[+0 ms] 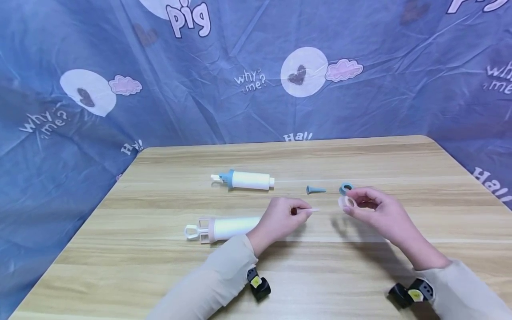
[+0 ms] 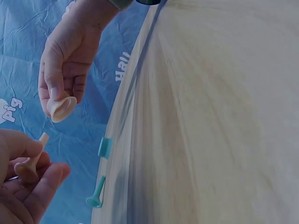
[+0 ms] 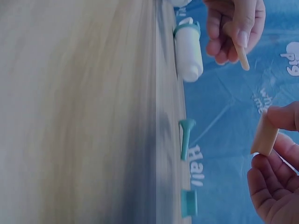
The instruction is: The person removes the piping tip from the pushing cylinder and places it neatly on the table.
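Observation:
My left hand (image 1: 282, 218) pinches a small pale pink nozzle (image 2: 29, 171) between thumb and fingers. Its narrow tip points right, toward the other hand, and its flared end sits among the fingers in the left wrist view. In my right hand (image 1: 380, 212) is a pale ring-shaped screw collar (image 2: 63, 110), held at its rim by thumb and fingertips. A gap separates the two parts, both raised over the table. Beneath my left forearm lies a large white syringe-like tube (image 1: 234, 227) with a pale pink collar and looped handle, its right end hidden by the hand.
Farther back on the wooden table (image 1: 132, 249) lies a smaller white tube (image 1: 251, 180) with a blue collar. To its right are a blue nozzle (image 1: 316, 190) and a blue ring collar (image 1: 343, 188), the latter just behind my right fingers. A patterned blue cloth (image 1: 224, 106) hangs behind.

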Demonstrator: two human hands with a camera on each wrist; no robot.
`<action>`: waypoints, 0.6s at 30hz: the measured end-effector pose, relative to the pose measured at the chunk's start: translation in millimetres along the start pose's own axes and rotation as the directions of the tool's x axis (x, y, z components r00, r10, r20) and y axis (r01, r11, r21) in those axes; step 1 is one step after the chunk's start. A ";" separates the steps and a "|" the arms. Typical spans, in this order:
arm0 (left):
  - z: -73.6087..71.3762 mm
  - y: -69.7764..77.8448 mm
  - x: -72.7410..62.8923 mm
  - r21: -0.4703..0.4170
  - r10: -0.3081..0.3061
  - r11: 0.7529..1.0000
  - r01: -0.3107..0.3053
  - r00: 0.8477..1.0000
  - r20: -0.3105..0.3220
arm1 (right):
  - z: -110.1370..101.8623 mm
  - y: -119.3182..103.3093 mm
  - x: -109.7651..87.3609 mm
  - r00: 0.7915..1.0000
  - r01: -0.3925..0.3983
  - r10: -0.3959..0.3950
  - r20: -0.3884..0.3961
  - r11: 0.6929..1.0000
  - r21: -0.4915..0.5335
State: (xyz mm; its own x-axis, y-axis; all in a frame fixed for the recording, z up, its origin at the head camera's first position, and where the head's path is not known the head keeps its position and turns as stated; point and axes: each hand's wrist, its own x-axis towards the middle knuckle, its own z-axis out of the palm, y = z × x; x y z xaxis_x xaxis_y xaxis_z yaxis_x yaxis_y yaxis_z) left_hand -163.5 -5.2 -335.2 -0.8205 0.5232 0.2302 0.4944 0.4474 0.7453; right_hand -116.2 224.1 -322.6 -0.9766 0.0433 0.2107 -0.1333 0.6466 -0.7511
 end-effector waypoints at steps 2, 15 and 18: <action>2.9 1.2 2.4 0.014 -0.003 1.000 0.003 1.000 0.001 | -2.9 3.1 0.0 1.000 0.013 -0.014 -0.010 0.999 -0.030; 27.7 3.1 15.0 -0.014 -0.072 0.997 0.073 0.997 0.022 | -15.2 21.6 3.6 0.996 0.079 -0.084 -0.027 0.986 -0.148; 33.7 2.6 17.3 0.005 -0.105 0.994 0.105 0.994 0.005 | -17.6 26.4 6.3 0.995 0.089 -0.093 -0.017 0.983 -0.159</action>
State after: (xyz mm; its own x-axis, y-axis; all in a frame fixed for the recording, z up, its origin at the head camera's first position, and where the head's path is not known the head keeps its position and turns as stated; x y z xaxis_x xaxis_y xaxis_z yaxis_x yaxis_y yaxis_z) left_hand -166.7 29.4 -350.4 -0.8665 0.4769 0.1474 0.4069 0.5038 0.7620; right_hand -122.9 254.8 -330.0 -0.9568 -0.0038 0.2906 -0.1914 0.7610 -0.6199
